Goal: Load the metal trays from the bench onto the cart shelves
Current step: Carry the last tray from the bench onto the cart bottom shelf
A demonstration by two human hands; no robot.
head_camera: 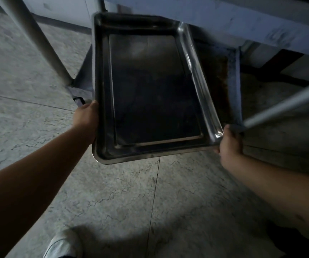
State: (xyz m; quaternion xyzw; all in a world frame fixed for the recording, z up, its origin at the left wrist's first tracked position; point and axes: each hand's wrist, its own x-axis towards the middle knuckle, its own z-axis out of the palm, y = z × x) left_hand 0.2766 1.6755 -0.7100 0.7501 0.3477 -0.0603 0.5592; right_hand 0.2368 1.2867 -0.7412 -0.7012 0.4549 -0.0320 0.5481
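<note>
Above grey cracked floor tiles (38,75), cart's bottom shelf (234,81).

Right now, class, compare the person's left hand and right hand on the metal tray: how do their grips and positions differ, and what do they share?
The left hand grips the metal tray along its long left edge, partway up; the right hand grips the near right corner. The left hand sits farther from the camera, the right hand nearer. The left arm reaches almost straight, while the right forearm comes in from the side. Both curl fingers under the rim, sharing the tray's weight.
</note>
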